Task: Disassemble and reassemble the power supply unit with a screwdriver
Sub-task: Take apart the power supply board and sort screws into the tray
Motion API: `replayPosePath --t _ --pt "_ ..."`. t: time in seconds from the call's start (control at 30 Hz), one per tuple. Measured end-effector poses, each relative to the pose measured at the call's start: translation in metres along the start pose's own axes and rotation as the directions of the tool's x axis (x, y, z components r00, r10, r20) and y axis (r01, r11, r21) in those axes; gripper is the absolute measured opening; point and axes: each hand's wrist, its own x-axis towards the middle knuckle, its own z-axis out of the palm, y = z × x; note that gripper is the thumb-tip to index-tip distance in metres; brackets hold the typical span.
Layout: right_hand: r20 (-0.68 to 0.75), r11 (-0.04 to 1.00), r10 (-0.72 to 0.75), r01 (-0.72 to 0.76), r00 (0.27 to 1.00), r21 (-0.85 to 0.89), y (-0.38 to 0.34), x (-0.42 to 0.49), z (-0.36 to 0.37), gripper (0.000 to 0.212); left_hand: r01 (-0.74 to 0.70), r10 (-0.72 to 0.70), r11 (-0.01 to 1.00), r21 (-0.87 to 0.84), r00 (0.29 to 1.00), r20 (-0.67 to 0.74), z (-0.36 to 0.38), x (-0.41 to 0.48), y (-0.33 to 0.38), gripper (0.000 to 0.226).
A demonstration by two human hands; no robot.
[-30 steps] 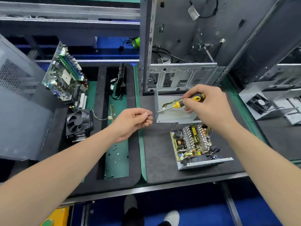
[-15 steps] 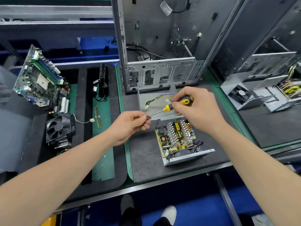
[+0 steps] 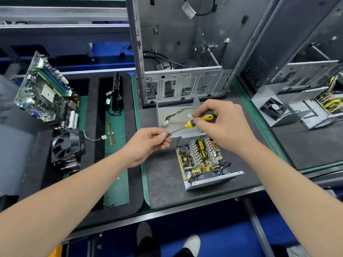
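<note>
One open power supply unit lies on the dark mat, its circuit board bare. Just above it, two hands share one screwdriver — the right hand has fingers curled round the yellow-and-black handle, and the left hand pinches the shaft tip between thumb and forefinger. Whether a screw sits there is too small to tell. Just behind the unit lies one grey cover with a wire bundle, and behind that stands one computer case. Well to the unit's left are one cooler fan, one motherboard and one memory stick.
</note>
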Motion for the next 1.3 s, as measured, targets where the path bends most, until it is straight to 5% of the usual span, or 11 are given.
replayPosePath --t 0.2,0.43,0.73,0.93,1.3 --pt "0.039 0.999 0.013 -0.014 0.999 0.038 -0.003 0.0 0.0 0.005 0.006 -0.006 1.0 0.006 1.0 0.001 0.001 -0.001 -0.001 0.015" --pt "0.056 0.994 0.078 -0.082 0.995 0.077 -0.003 -0.003 0.003 0.014 -0.088 0.109 0.972 0.22 0.99 -0.085 0.012 -0.005 -0.019 0.016" --pt "0.063 0.993 0.101 -0.097 0.993 -0.064 0.002 -0.004 0.002 0.015 -0.124 0.185 0.947 0.297 0.965 -0.187 0.008 -0.004 -0.033 0.025" --pt "0.105 0.958 -0.008 0.038 0.994 -0.286 -0.008 0.004 0.012 0.012 -0.069 0.242 0.711 0.7 0.958 -0.151 0.008 -0.003 -0.042 0.027" --pt "0.316 0.826 -0.146 0.292 0.937 -0.483 -0.015 0.01 0.037 0.012 -0.077 0.293 0.65 0.756 0.943 -0.156 0.021 0.001 -0.049 0.029"
